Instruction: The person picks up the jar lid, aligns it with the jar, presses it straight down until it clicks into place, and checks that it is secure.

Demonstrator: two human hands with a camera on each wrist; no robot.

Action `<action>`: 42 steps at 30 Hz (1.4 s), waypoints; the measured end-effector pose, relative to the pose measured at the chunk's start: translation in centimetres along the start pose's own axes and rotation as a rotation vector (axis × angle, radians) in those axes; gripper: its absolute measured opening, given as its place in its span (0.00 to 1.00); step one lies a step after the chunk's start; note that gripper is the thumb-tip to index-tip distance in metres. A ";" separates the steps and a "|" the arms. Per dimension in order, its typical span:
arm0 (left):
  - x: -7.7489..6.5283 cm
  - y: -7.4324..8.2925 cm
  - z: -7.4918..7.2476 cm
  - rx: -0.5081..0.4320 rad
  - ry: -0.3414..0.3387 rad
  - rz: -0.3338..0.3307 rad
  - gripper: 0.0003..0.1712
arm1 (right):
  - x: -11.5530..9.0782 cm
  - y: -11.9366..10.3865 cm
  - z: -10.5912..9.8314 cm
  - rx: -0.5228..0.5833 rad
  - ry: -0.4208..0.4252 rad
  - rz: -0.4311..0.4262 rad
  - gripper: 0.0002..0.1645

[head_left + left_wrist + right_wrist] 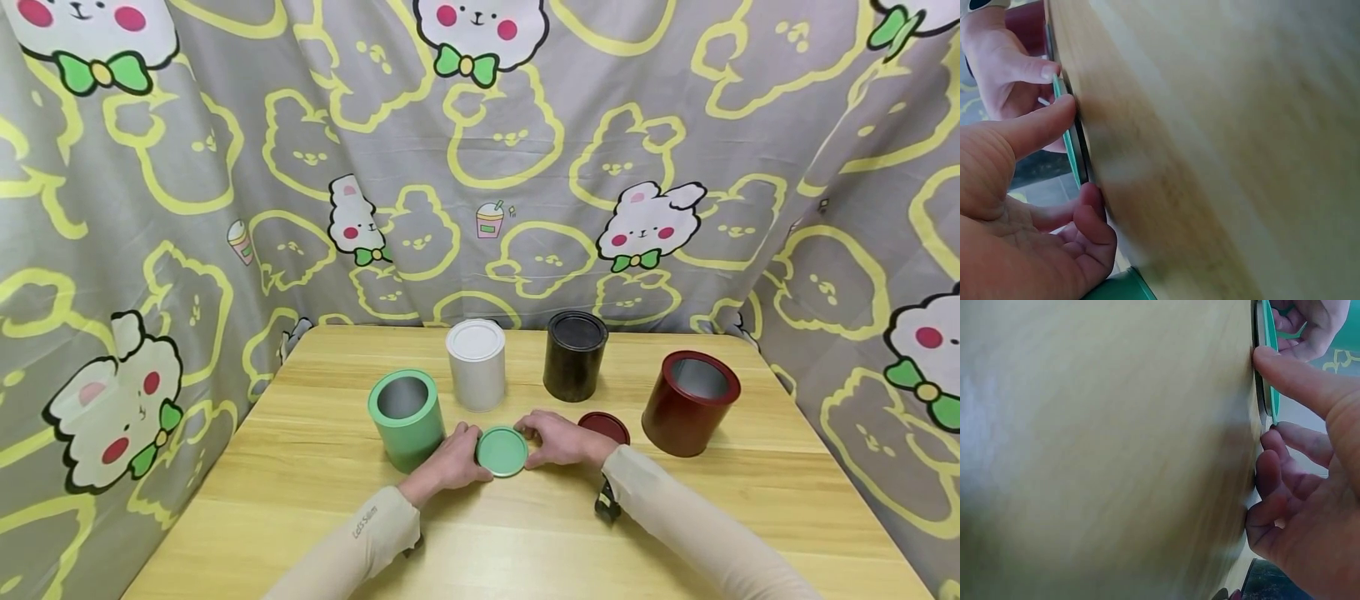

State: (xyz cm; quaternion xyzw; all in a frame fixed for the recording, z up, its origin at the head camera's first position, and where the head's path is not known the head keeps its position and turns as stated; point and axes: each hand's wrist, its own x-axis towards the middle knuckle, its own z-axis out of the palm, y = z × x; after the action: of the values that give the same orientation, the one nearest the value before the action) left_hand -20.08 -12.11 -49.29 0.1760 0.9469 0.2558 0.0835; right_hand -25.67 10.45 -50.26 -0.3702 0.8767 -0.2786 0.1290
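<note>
A round green lid lies low over the wooden table, between both hands. My left hand holds its left edge with thumb and fingers; in the left wrist view the thumb and fingertips meet the lid's rim. From the right, my right hand grips the opposite edge, its thumb and index finger at the rim in the right wrist view. Just beyond the left hand stands a green can, uncovered, with a grey metallic inside. A dark red lid lies behind the right wrist, partly hidden.
Behind the hands stand a white can and a black can, both with lids on. A dark red can, uncovered, is at the right of the table. A patterned curtain hangs around the table's back and sides.
</note>
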 end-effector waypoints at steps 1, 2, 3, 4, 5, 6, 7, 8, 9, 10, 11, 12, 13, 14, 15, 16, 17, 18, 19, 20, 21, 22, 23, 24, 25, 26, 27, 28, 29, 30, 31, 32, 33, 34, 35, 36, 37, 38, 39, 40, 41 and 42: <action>0.0 0.0 -0.1 0.001 -0.002 0.002 0.33 | 0.0 0.0 0.0 0.008 -0.002 -0.007 0.32; -0.1 0.0 -0.1 -0.001 -0.002 0.006 0.32 | 0.0 0.1 0.0 0.018 -0.003 -0.016 0.32; -0.1 0.1 -0.2 -0.004 -0.004 0.008 0.32 | 0.0 0.1 -0.1 0.027 -0.005 -0.017 0.31; -0.1 0.1 -0.2 -0.006 -0.006 0.012 0.32 | -0.1 0.1 -0.1 0.036 -0.007 -0.018 0.31; -0.1 0.1 -0.3 -0.012 -0.007 0.015 0.32 | -0.1 0.2 -0.1 0.042 -0.009 -0.018 0.31; -0.2 0.0 -0.4 -0.017 -0.008 0.019 0.32 | -0.2 0.2 -0.1 0.048 -0.010 -0.018 0.31; -0.2 0.0 -0.4 -0.021 -0.009 0.024 0.31 | -0.3 0.1 -0.2 0.057 -0.012 -0.016 0.31; -0.2 0.0 -0.5 -0.029 -0.009 0.030 0.31 | -0.3 0.1 -0.3 0.061 -0.012 -0.015 0.31; -0.2 0.0 -0.6 -0.034 -0.008 0.035 0.31 | -0.4 0.0 -0.3 0.063 -0.011 -0.011 0.31; -0.2 0.0 -0.7 -0.046 -0.005 0.044 0.31 | -0.5 -0.1 -0.4 0.066 -0.008 -0.012 0.32; -0.2 0.0 -0.8 -0.061 -0.002 0.049 0.32 | -0.6 -0.2 -0.6 0.065 -0.001 -0.012 0.32; -0.2 0.0 -1.0 -0.076 0.002 0.055 0.32 | -0.8 -0.4 -0.7 0.069 0.008 -0.013 0.33; -0.3 0.1 -1.1 -0.095 0.008 0.063 0.32 | -0.9 -0.6 -0.9 0.072 0.019 -0.014 0.33; -0.3 0.2 -1.3 -0.114 0.014 0.069 0.33 | -1.0 -0.8 -1.1 0.074 0.032 -0.014 0.34; -0.4 0.3 -1.5 -0.131 0.018 0.073 0.34 | -1.2 -1.0 -1.3 0.077 0.043 -0.016 0.34; -0.5 0.4 -1.7 -0.145 0.021 0.071 0.35 | -1.3 -1.2 -1.5 0.079 0.055 -0.016 0.35; -0.5 0.5 -1.9 -0.150 0.022 0.068 0.35 | -1.4 -1.5 -1.7 0.079 0.065 -0.016 0.35; -0.6 0.6 -2.1 -0.153 0.024 0.066 0.36 | -1.5 -1.6 -1.8 0.078 0.074 -0.018 0.36; -0.6 0.8 -2.3 -0.155 0.027 0.065 0.37 | -1.6 -1.8 -2.0 0.078 0.081 -0.020 0.36; -0.7 0.9 -2.4 -0.150 0.028 0.061 0.37 | -1.7 -2.0 -2.1 0.070 0.089 -0.023 0.37; -0.7 1.0 -2.6 -0.150 0.032 0.060 0.38 | -1.8 -2.1 -2.3 0.065 0.097 -0.029 0.37; -0.7 1.1 -2.8 -0.150 0.038 0.062 0.38 | -1.9 -2.2 -2.4 0.062 0.108 -0.034 0.37; -0.8 1.2 -3.0 -0.151 0.045 0.068 0.39 | -2.0 -2.4 -2.5 0.061 0.120 -0.039 0.37; -0.8 1.3 -3.1 -0.153 0.053 0.076 0.39 | -2.1 -2.5 -2.7 0.058 0.132 -0.047 0.37; -0.8 1.4 -3.3 -0.157 0.060 0.085 0.39 | -2.1 -2.6 -2.9 0.056 0.146 -0.054 0.36; -0.9 1.6 -3.6 -0.158 0.069 0.096 0.39 | -2.2 -2.7 -3.0 0.051 0.160 -0.065 0.36; -0.9 1.8 -3.8 -0.162 0.075 0.106 0.39 | -2.3 -2.8 -3.1 0.053 0.174 -0.072 0.35; -1.0 1.9 -4.1 -0.159 0.080 0.116 0.38 | -2.4 -2.9 -3.3 0.049 0.189 -0.083 0.35; -1.0 2.0 -4.3 -0.153 0.083 0.126 0.38 | -2.4 -2.9 -3.4 0.043 0.202 -0.092 0.35; -1.0 2.2 -4.6 -0.151 0.084 0.133 0.37 | -2.5 -2.9 -3.5 0.037 0.214 -0.103 0.34; -1.1 2.3 -4.9 -0.151 0.086 0.142 0.37 | -2.5 -3.0 -3.6 0.037 0.226 -0.111 0.34; -1.1 2.5 -5.1 -0.149 0.088 0.149 0.37 | -2.6 -3.1 -3.7 0.038 0.238 -0.121 0.34; -1.2 2.6 -5.4 -0.147 0.090 0.157 0.36 | -2.6 -3.3 -3.8 0.040 0.248 -0.128 0.34; -1.2 2.8 -5.6 -0.145 0.095 0.167 0.36 | -2.7 -3.4 -4.0 0.041 0.258 -0.139 0.34; -1.3 2.9 -5.8 -0.145 0.098 0.171 0.36 | -2.7 -3.6 -4.2 0.044 0.267 -0.145 0.34; -1.4 3.1 -6.1 -0.148 0.106 0.180 0.36 | -2.8 -3.8 -4.3 0.047 0.276 -0.152 0.34; -1.5 3.2 -6.3 -0.147 0.113 0.186 0.36 | -2.9 -4.0 -4.5 0.050 0.282 -0.156 0.35; -1.5 3.4 -6.5 -0.146 0.119 0.190 0.36 | -2.9 -4.2 -4.7 0.049 0.287 -0.158 0.35; -1.6 3.5 -6.7 -0.152 0.125 0.195 0.36 | -3.0 -4.3 -4.9 0.052 0.290 -0.154 0.35; -1.7 3.7 -6.9 -0.159 0.130 0.198 0.36 | -3.0 -4.5 -5.1 0.053 0.293 -0.152 0.36; -1.8 3.8 -7.1 -0.169 0.134 0.198 0.36 | -3.0 -4.7 -5.2 0.053 0.295 -0.150 0.36; -1.9 3.9 -7.3 -0.181 0.141 0.203 0.36 | -3.0 -4.9 -5.4 0.054 0.297 -0.149 0.36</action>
State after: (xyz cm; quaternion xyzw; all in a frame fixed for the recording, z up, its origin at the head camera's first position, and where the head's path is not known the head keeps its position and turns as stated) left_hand -19.01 -12.96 -40.90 0.2441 0.9009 0.3589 0.0061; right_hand -23.09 11.98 -42.97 -0.3854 0.8485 -0.3625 -0.0131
